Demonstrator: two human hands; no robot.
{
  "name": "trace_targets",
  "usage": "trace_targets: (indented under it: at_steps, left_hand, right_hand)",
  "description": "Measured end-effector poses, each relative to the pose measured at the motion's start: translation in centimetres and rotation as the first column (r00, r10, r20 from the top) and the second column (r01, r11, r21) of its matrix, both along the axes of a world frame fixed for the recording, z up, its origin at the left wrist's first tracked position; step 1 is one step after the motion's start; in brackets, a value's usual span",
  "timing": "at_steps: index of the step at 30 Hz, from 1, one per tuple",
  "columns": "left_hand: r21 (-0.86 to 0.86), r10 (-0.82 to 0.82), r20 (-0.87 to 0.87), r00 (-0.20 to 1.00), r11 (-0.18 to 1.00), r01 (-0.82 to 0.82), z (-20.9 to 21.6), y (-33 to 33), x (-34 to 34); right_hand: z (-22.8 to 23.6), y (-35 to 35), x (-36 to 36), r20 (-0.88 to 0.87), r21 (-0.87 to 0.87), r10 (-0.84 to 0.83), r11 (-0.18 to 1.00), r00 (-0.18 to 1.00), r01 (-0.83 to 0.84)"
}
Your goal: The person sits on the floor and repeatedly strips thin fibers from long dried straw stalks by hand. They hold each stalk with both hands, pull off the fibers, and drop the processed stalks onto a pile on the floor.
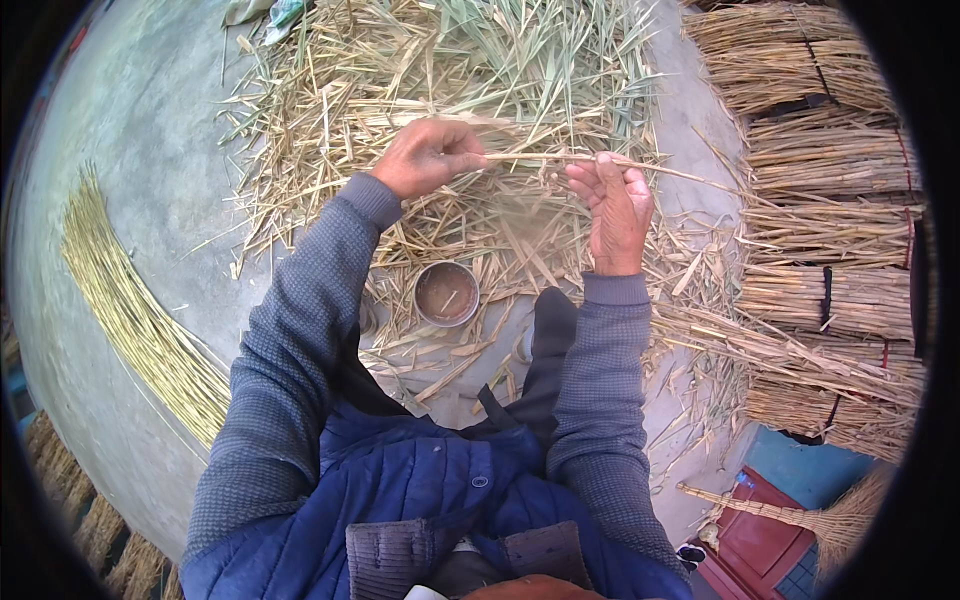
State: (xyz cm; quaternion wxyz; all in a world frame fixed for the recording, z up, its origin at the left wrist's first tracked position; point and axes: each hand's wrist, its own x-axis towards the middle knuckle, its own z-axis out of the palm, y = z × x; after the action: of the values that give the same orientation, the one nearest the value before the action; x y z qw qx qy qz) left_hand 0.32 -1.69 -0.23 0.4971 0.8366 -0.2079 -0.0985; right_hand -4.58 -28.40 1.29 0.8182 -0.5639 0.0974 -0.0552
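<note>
My left hand (424,160) is closed in a pinch on the near end of a thin, dry plant stalk (690,176). The stalk runs sideways from there to the right, across my right hand (616,218). Thumb and fingers of that hand grip it partway along, and its thin tip reaches toward the bundles on the right. Below both hands lies a broad heap of dry husks and leaves (330,140), greener toward the far side. A round metal tin (447,294) with brownish contents and a small pale stick inside stands between the heap and my legs.
Tied stalk bundles (830,165) are stacked along the right. A long sheaf of yellow-green stalks (140,300) lies on the concrete floor (150,130) at left. At lower right are a broom (800,515) and a dark red panel (765,545). Loose husks litter the floor around my feet.
</note>
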Motion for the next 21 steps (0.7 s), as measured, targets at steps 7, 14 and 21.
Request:
trace_targets:
  at_steps: [7,14,21]
  left_hand:
    - [-0.076,-0.017,0.003,1.0,0.997,0.017,-0.3,-1.4,-0.9]
    - [-0.294,0.069,-0.199,0.978,0.948,-0.126,-1.7,-3.5,-1.2]
    - [-0.447,0.042,-0.504,0.863,0.842,-0.302,-1.0,-2.2,-0.5]
  right_hand:
    - [-0.1,0.9,-0.3,0.003,-0.043,0.068,0.997,0.998,-0.068]
    - [-0.1,1.7,-0.5,0.016,-0.1,0.086,0.991,0.996,-0.084]
    - [-0.3,1.6,-0.6,0.078,-0.188,0.163,0.971,0.984,-0.146]
